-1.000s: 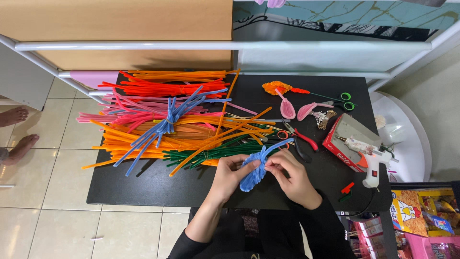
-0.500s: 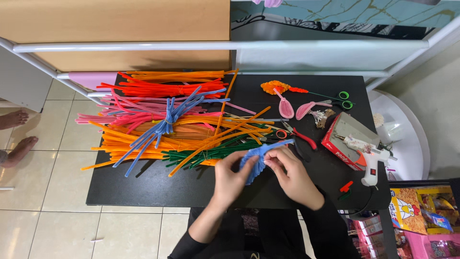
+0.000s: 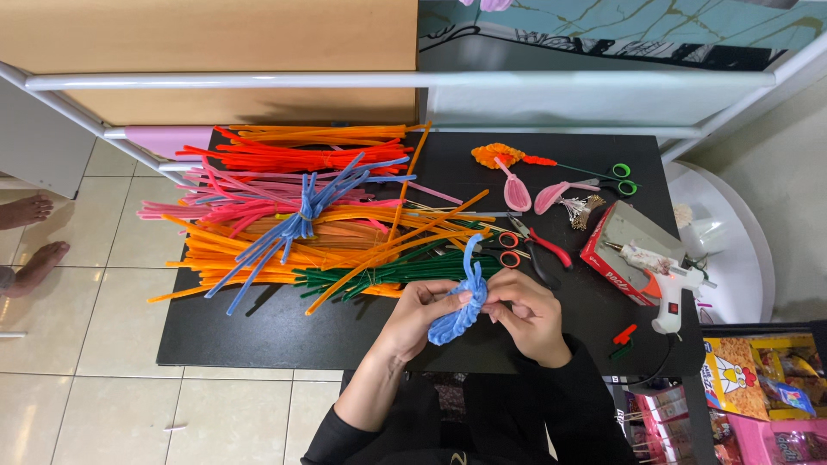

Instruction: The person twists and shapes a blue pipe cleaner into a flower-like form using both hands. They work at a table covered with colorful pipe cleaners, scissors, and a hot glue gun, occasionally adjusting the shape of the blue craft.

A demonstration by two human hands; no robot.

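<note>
My left hand (image 3: 419, 316) and my right hand (image 3: 527, 315) both grip a bunch of light blue pipe cleaners (image 3: 463, 303), folded into a looped shape, just above the near edge of the black table (image 3: 258, 331). Its free ends stick up toward the pile. Right behind my hands lies a bundle of dark green pipe cleaners (image 3: 392, 269). Further back and left sit heaps of orange (image 3: 258, 258), pink (image 3: 224, 211) and red pipe cleaners (image 3: 293, 157), with a tied blue bundle (image 3: 297, 220) on top.
Red-handled pliers (image 3: 538, 250) and scissors lie right of the pile. A glue gun (image 3: 668, 280) rests on a red box (image 3: 616, 250) at the right. Pink petals (image 3: 530, 196), an orange flower (image 3: 498, 155) and green-handled scissors (image 3: 620, 176) lie at the back. A person's bare feet (image 3: 30, 241) show at left.
My hands have kept working the blue bunch; it has turned more upright and been bent tighter into a loop, and the hands sit slightly lower and closer together.
</note>
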